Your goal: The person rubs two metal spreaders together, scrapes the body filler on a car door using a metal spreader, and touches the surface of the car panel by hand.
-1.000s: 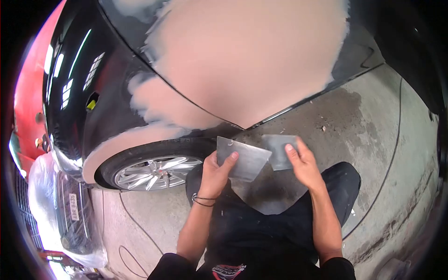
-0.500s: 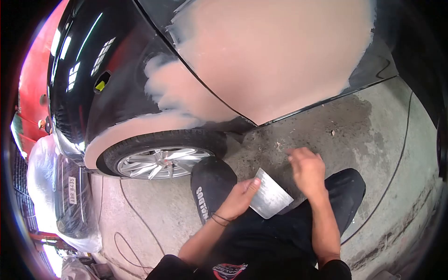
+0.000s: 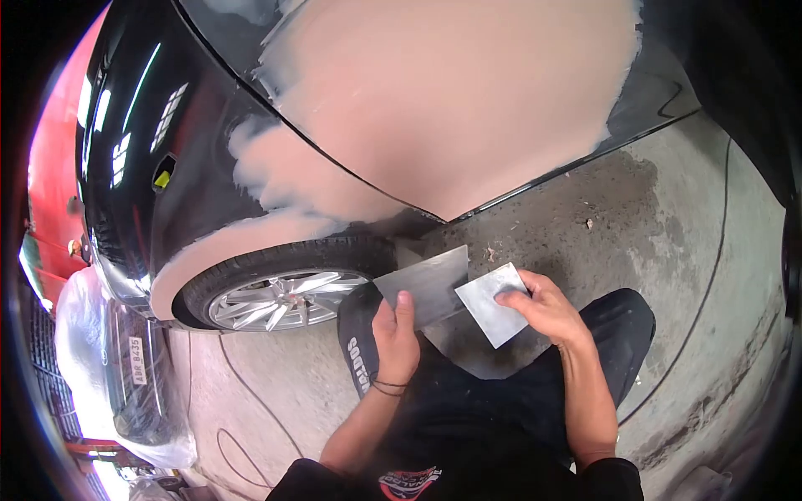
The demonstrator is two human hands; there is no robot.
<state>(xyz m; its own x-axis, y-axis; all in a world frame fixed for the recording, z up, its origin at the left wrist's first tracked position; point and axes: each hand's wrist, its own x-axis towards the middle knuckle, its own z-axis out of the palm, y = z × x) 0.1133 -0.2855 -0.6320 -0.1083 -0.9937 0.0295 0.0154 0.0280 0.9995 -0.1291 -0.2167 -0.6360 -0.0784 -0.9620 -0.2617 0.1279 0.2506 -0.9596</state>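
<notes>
My left hand (image 3: 396, 342) grips a wide, flat metal putty spreader (image 3: 439, 284) by its near edge, thumb on top. A smaller, nearly square metal putty spreader (image 3: 489, 317) is pinched in my right hand (image 3: 547, 311), its thumb flat on the face. The two sheets are side by side above my lap, their near edges close together; whether they touch I cannot tell. Ahead of both hands is the car's black body panel, with a broad smooth patch of pinkish filler (image 3: 468, 92) across the door and along the wheel arch.
A tyre with a silver alloy wheel (image 3: 288, 299) stands left of my knee. Concrete floor (image 3: 668, 275) with a damp dark patch lies below the sill. A cable (image 3: 710, 309) runs along the right. On the left stands a plastic-wrapped car (image 3: 125, 367), with a red surface (image 3: 54, 184) behind.
Earlier only my left hand showed a metal sheet, and my right hand was raised with none visible. Now each hand holds a spreader, and the left one is turned and further forward.
</notes>
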